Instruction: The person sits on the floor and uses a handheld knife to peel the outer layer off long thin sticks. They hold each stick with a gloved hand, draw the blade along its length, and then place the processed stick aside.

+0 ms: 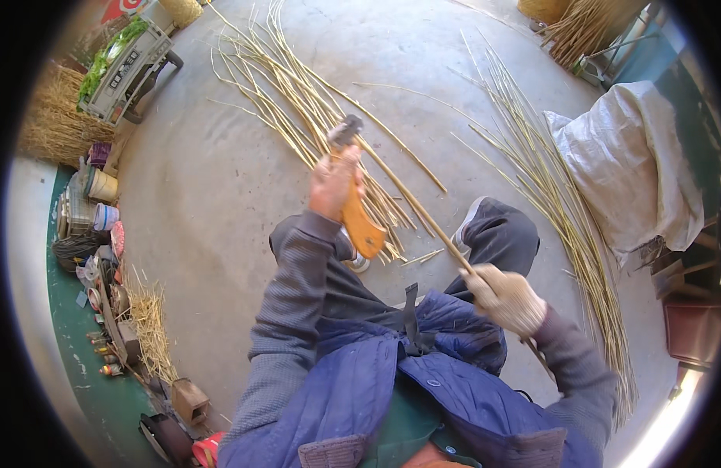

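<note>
My bare left hand (330,187) is closed round a short tool with a curved orange wooden handle (364,229) and a dark metal head. The tool's exact kind is unclear. A long, thin tan stick (413,201) slants from beside the tool's head down to my right hand (506,299). That hand wears a pale knitted glove and is wrapped round the stick, whose lower end runs behind my right forearm. Beyond my left hand a loose spread of similar sticks (286,97) lies on the floor, reaching back between my feet.
Another long bundle of thin sticks (583,249) lies to my right, beside a white woven sack (622,156). Along the left wall stand a small truck (134,74) with greenery, a straw heap (60,117), a bucket (103,187) and a wooden block (190,402).
</note>
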Available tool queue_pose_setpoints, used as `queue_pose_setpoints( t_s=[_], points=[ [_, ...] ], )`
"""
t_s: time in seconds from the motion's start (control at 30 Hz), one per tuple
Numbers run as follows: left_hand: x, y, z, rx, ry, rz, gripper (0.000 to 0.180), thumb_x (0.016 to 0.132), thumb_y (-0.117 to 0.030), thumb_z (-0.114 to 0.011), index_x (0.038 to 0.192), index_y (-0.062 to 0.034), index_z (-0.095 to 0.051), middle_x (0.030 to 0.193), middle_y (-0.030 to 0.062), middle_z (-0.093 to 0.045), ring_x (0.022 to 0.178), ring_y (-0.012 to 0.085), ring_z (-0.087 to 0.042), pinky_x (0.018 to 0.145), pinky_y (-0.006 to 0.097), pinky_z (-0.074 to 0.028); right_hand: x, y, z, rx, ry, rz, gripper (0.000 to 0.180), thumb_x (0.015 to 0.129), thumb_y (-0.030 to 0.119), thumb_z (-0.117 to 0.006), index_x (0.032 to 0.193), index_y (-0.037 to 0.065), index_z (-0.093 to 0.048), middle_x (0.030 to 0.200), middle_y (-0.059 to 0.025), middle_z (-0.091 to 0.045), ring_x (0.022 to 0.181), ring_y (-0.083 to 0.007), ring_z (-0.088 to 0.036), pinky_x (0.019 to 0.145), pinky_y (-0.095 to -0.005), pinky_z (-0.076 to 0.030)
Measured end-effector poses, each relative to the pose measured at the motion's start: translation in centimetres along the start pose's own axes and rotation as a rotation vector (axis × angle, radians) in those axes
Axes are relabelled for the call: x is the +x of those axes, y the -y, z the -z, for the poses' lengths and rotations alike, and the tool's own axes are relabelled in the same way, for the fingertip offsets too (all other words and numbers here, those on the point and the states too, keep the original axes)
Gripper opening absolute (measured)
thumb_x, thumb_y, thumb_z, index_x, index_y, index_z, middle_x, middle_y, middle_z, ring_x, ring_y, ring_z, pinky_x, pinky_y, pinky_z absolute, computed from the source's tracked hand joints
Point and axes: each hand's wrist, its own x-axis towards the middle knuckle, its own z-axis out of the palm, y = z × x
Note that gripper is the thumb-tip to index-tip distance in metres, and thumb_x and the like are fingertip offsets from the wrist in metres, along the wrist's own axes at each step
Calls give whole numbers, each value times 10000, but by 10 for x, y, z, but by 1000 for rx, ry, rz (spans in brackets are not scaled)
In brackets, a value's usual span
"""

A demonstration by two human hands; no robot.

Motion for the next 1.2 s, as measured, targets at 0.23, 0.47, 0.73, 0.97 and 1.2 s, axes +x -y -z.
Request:
queue_pose_setpoints(
  t_s=[0.23, 0.47, 0.73, 0.97, 1.2],
  points=[
    [-39, 16, -25, -32, 22, 25, 242, 1078, -276, -671, 1069, -51, -581, 701, 18, -589, 510, 112, -584, 461, 260, -499, 80, 17, -31, 98, 125, -272, 206, 1094, 152, -524, 1151, 55, -697, 927, -130, -682, 752, -273, -711, 682, -378, -586],
    [-84, 60, -49, -6, 136, 182, 255, 1050, -261, -713, 1097, -36, -603, 712, 32, -616, 494, 116, -581, 441, 265, -502, 76, -14, -56, -118, -94, 25, 218, 1100, 230, -521, 1083, 40, -626, 827, -172, -648, 718, -371, -705, 577, -484, -540],
    [43, 6, 50, 173, -303, 6, 315, 982, -380, -785, 1022, -74, -721, 700, 5, -603, 541, 85, -570, 486, 231, -468, -23, 0, -28, -516, 220, -11, 174, 1004, 157, -630, 1094, 18, -681, 895, -120, -631, 583, -265, -637, 484, -408, -493],
    [63, -6, 79, 35, -156, -11, 223, 1024, -286, -750, 1023, -77, -674, 713, -2, -614, 537, 88, -582, 471, 235, -499, -93, -14, 9, -288, 244, -273, 187, 1040, 198, -589, 1154, 78, -676, 782, -135, -680, 617, -313, -694, 561, -410, -553],
    [-16, 26, -21, 8, 19, 69, 252, 1052, -275, -714, 1134, -49, -641, 714, 5, -604, 514, 94, -578, 458, 237, -497, 62, -5, -10, 206, 167, -177, 210, 1085, 201, -555, 1174, 25, -628, 890, -139, -642, 692, -233, -703, 592, -368, -553]
  ],
)
